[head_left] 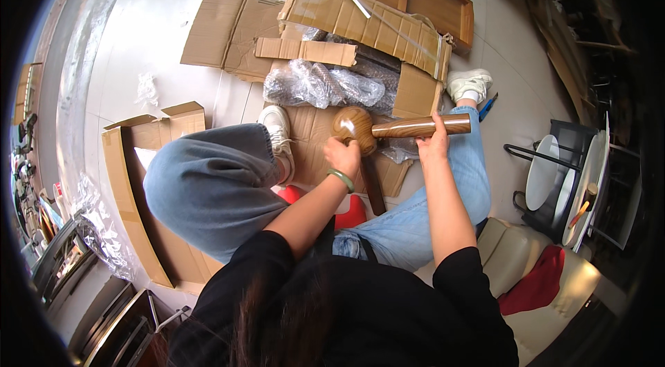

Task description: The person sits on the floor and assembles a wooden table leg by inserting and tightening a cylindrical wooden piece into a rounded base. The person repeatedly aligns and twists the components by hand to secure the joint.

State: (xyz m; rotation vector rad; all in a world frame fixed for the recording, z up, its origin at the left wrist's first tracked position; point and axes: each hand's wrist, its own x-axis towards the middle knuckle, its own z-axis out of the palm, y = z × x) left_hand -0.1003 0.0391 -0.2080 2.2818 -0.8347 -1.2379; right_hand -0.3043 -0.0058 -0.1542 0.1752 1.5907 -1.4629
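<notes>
Cardboard-strewn white floor [173, 34]; both hands, left [343, 157], right [433, 145], grasp one wooden leg [409, 127].

1. Left hand [343, 157]: fingertips curl out of sight behind the round wooden knob [353, 126]; grip contact not visible.
2. Right hand [433, 143]: palm side hidden against the wooden leg [422, 127].
3. Dark wooden bar [373, 187] below the left fingers: upper end covered by hand and knob.
4. Red stool [353, 212]: mostly hidden under the legs.
</notes>
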